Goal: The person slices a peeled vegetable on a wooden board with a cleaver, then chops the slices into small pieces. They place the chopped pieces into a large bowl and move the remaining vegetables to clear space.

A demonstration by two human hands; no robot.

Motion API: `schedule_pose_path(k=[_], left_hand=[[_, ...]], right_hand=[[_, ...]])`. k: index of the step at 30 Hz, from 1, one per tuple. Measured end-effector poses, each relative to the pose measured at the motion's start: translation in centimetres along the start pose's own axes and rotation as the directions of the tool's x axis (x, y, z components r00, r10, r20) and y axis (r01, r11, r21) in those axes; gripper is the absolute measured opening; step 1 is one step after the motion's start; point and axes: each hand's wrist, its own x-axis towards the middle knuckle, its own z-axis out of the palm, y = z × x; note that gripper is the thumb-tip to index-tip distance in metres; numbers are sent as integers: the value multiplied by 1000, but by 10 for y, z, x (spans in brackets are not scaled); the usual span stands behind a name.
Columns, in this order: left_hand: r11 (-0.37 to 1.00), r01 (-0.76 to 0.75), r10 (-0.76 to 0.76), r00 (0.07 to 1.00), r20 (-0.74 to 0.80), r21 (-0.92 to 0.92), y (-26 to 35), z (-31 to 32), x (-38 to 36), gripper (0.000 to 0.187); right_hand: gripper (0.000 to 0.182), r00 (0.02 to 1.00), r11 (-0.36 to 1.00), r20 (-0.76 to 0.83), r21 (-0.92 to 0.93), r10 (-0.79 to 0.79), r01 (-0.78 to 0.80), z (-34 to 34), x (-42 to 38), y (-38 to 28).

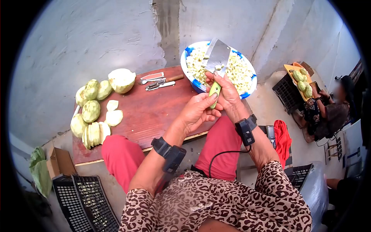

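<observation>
Cleaver (pixel 218 56) with a green handle is getting held by both hands here, blade pointing away from the person and hanging over the bowl (pixel 253 79) at the far right corner of the desk (pixel 154 110). A couple of small bits are showing on the blade; can't tell if the metal is touching the bowl or just floating above it.

So the hands: right hand (pixel 228 92) is sitting up front, fingers clamped where the handle meets the blade, thumb lying on top. Left hand (pixel 195 112) is working the butt end, thumb pressing down on the handle and the other fingers curling underneath, so that's a pinch too. Both forearms are angling forward and inward, hands meeting near the desk's right side. Each wrist is wearing a black strapped-on gadget, left one (pixel 174 156) and right one (pixel 244 131).

Bowl's blue and white, and it's holding a big heap of pale diced pieces (pixel 239 73). Over by the left edge, peeled green veggies (pixel 91 111) are bunching up, with a row of slices (pixel 91 135) leaning together at the near left corner and flat chunks (pixel 114 118) lying just beside. A big pale cut one (pixel 122 81) is sitting by the far edge, and some hand tools (pixel 160 85) are lying between it and the bowl.
</observation>
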Motion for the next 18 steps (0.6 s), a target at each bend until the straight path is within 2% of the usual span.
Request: schedule_pose_path(k=[3,4,7,8,9,10,11,12,15,16,18], left_hand=[[993,-40,33,997,68,109,1,-5,5,20],[984,-46,44,999,17,171,1,-1,4,18],[931,-48,91,991,-103,361,3,7,0,14],[905,-44,108,986,-127,424,2,7,-1,14],[872,-39,127,981,-149,487,2,7,-2,13],[865,-31,114,984,-137,500,3,7,-2,13],[858,-22,100,987,-126,513,3,6,-3,14],[851,-11,85,990,-117,525,2,6,-5,14],[863,7,53,993,-106,506,0,10,-5,14],[873,0,50,995,-90,487,-1,11,-5,15],[894,-12,46,997,-65,448,-2,13,-7,15]], right_hand=[[30,1000,997,-19,-79,22,-23,26,-10,-4],[31,999,989,35,-143,42,-36,18,-5,-2],[40,988,924,-29,-351,154,-154,18,-2,-17],[67,984,811,-145,-560,106,-170,18,-6,-27],[74,983,707,-137,-707,-125,-8,15,-2,-25],[81,935,547,-88,-828,-344,124,9,6,-22],[88,845,345,-1,-913,-535,217,4,13,-19],[104,843,204,79,-954,-531,218,15,10,-28],[104,823,-165,228,-972,-520,165,36,11,-28],[95,834,-141,239,-971,-498,194,43,10,-25],[85,826,-202,312,-949,-470,244,39,18,-22]])
